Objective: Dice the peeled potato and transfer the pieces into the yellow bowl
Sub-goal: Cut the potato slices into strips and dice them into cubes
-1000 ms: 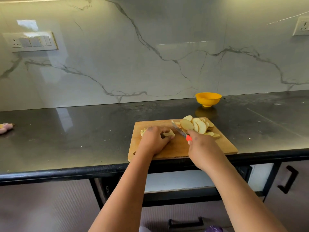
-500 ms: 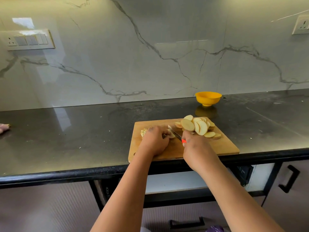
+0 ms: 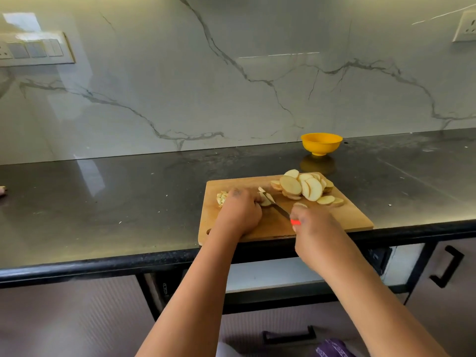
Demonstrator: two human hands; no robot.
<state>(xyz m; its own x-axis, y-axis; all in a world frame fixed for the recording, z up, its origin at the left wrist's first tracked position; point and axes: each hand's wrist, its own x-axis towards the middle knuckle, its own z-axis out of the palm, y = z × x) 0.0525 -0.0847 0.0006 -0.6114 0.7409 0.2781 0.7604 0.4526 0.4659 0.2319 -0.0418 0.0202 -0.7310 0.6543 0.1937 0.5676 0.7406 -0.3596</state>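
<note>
Left hand (image 3: 240, 211): curled, fingertips pressed down on a small stack of potato slices (image 3: 265, 199) on the cutting board (image 3: 334, 217). Right hand (image 3: 313, 229): closed around the orange handle of a knife (image 3: 274, 202); blade runs away from this hand toward the left fingertips, tip at the held slices.

Just beyond the left hand's far-left side: small heap of diced pieces (image 3: 222, 197) on the board. Beyond the right hand, on the board's far right part: overlapping pile of uncut slices (image 3: 304, 188), a few loose ones nearest that hand. Yellow bowl (image 3: 321, 143) stands on the counter (image 3: 103, 202) past that pile, well apart from both hands; cannot see inside.

Judgement: dicing in progress, most slices not yet cut, no transfer evident.

Handling note: cut potato is likely firm but wet and slick; thin slices slide on each other. Hold the stack from above with tucked fingertips, close to the cut line. Dice are light and loose; better scooped with a cupped hand against the blade than pinched singly.
</note>
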